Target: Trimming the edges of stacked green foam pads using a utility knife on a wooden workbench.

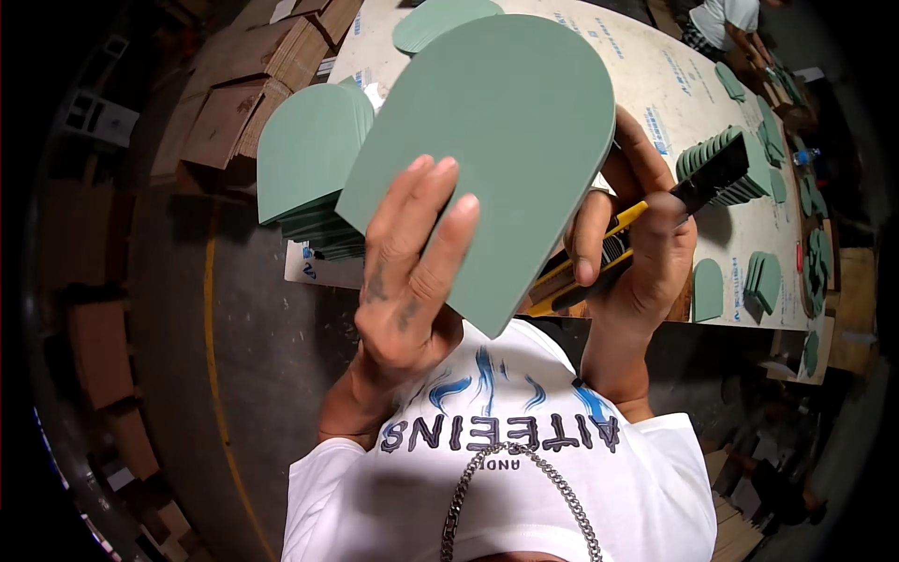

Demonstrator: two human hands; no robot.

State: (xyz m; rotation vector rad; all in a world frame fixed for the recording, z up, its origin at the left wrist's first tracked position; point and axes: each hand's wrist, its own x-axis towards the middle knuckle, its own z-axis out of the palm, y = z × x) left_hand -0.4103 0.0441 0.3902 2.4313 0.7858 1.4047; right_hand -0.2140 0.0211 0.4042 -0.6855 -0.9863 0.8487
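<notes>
A sage-green panel (496, 140) with a rounded end is raised, tilted, in front of me. My left hand (403, 272) lies over its lower left part, fingers stretched on the near face; the thumb is hidden, seemingly at the panel's lower edge. At the panel's right edge, my right hand (641, 234) has some fingers behind it. That same hand is closed on a yellow-and-black utility knife (613, 245), whose long black end slants up to the right. Left of the raised panel is a stack of similar green panels (309, 145).
A pale table (571, 28) carries another green panel (440, 23), upright green pieces (721, 155) and smaller ones (763, 281) at the right. Flattened cardboard (234, 103) is piled at left. A person (726, 23) works at the far right.
</notes>
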